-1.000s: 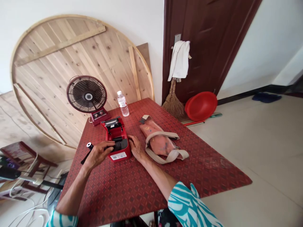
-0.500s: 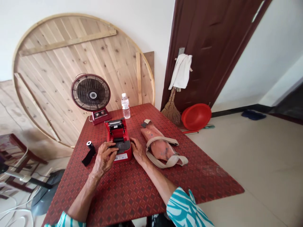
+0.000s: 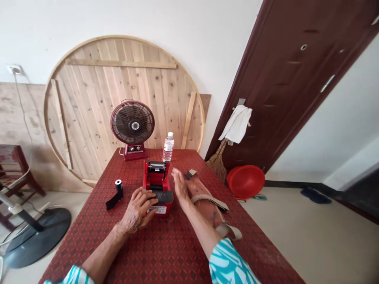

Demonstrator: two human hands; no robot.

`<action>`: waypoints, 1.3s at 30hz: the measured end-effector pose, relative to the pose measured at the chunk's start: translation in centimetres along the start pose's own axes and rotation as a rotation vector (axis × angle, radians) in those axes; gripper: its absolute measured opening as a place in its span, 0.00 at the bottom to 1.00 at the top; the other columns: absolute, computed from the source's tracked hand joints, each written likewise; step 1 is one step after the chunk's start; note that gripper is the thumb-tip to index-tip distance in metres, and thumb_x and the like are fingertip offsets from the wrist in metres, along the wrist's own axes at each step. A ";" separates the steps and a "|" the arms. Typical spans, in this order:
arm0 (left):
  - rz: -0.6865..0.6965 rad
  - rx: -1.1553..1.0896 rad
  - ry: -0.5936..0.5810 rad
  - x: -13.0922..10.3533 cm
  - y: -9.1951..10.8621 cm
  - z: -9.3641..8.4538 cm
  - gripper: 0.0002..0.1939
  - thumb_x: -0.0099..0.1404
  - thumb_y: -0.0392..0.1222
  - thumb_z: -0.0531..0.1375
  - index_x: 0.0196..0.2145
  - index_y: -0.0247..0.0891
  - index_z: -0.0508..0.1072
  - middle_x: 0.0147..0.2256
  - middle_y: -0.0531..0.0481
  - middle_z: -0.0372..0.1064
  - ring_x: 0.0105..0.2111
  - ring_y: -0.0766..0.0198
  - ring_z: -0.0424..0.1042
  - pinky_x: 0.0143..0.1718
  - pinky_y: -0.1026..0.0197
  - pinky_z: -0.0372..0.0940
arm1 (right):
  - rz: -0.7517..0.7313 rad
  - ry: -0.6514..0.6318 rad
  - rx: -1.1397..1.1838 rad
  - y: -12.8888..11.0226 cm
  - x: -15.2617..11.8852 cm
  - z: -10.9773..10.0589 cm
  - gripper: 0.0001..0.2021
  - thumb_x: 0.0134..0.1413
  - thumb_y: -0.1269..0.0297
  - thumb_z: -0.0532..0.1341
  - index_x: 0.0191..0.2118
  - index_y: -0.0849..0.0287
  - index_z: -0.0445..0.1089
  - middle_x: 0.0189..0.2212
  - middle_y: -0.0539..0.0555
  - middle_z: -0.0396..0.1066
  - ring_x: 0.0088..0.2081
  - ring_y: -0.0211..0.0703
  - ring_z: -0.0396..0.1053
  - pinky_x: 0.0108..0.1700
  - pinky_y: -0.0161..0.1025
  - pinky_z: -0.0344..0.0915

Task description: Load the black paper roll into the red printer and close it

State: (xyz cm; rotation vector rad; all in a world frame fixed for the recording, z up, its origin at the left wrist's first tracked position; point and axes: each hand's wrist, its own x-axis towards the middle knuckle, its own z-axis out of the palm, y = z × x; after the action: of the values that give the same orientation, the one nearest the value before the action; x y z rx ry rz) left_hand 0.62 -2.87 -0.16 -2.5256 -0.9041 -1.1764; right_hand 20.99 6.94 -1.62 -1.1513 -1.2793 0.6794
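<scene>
A red label printer [image 3: 167,208] with a black top panel stands on the table, its lid [image 3: 156,167] raised and black rollers showing inside. My left hand [image 3: 138,208] grips its front left edge, fingers over the black panel and thumb low on the front, by a white sticker. To the printer's right, my right hand [image 3: 180,186] is held open, fingers stretched forward and apart from the printer, nothing in it. A small black ribbon roll [image 3: 119,189] with a white core stands to the left, a strip of its ribbon trailing on the table. Inside the printer, parts under my left fingers are hidden.
On the red patterned table [image 3: 166,252], a pinkish bag [image 3: 204,209] with a beige strap lies beside my right forearm. A water bottle [image 3: 168,148] and a small dark red fan-shaped heater [image 3: 133,124] stand at the back. A round wooden board [image 3: 124,90] leans on the wall.
My right hand has come off the printer's right side, and its fingers have straightened forward. My left hand stays on the printer's front. The whole view has shifted and tilted upward.
</scene>
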 end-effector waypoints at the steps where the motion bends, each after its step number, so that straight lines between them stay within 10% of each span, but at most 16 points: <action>1: 0.009 0.012 0.010 0.0 0.0 0.0 0.13 0.64 0.39 0.57 0.47 0.43 0.70 0.44 0.44 0.73 0.49 0.55 0.69 0.56 0.44 0.58 | 0.009 -0.001 0.028 -0.7 1.2 0.5 0.26 0.59 0.46 0.46 0.55 0.57 0.63 0.55 0.59 0.67 0.56 0.46 0.65 0.52 0.48 0.65; 10: -0.004 0.025 0.038 0.1 0.1 -0.1 0.12 0.64 0.35 0.57 0.45 0.42 0.72 0.46 0.44 0.71 0.53 0.56 0.66 0.57 0.45 0.57 | -0.095 -0.066 0.053 -3.9 0.2 0.4 0.22 0.62 0.51 0.44 0.50 0.56 0.67 0.48 0.55 0.72 0.53 0.45 0.67 0.57 0.48 0.60; 19: -0.033 0.004 0.056 0.2 0.6 -0.3 0.12 0.62 0.37 0.59 0.44 0.42 0.72 0.54 0.42 0.64 0.58 0.50 0.58 0.57 0.42 0.56 | -0.372 -0.233 -0.063 -2.3 -5.0 -2.1 0.20 0.66 0.57 0.43 0.44 0.55 0.72 0.50 0.56 0.70 0.59 0.44 0.61 0.62 0.50 0.55; 27: -0.223 -0.034 0.015 -0.6 -0.7 -0.5 0.29 0.66 0.51 0.53 0.60 0.34 0.58 0.58 0.34 0.58 0.60 0.49 0.56 0.58 0.44 0.53 | -0.464 -0.209 -0.016 -0.8 -5.3 -1.7 0.20 0.66 0.58 0.43 0.45 0.54 0.71 0.51 0.56 0.70 0.60 0.47 0.59 0.62 0.52 0.55; 39: -0.332 -0.067 -0.014 -0.5 -1.0 0.1 0.21 0.67 0.51 0.52 0.53 0.37 0.65 0.53 0.39 0.65 0.55 0.52 0.63 0.60 0.45 0.49 | -0.481 -0.229 -0.017 -0.9 -5.4 -2.2 0.20 0.66 0.59 0.44 0.45 0.54 0.72 0.51 0.56 0.70 0.60 0.45 0.60 0.62 0.52 0.55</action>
State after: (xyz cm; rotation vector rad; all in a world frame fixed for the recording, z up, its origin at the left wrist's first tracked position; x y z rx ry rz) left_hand -0.23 -2.28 -0.67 -2.5039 -1.3487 -1.2984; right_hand 21.75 1.20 -2.53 -0.7471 -1.6839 0.4468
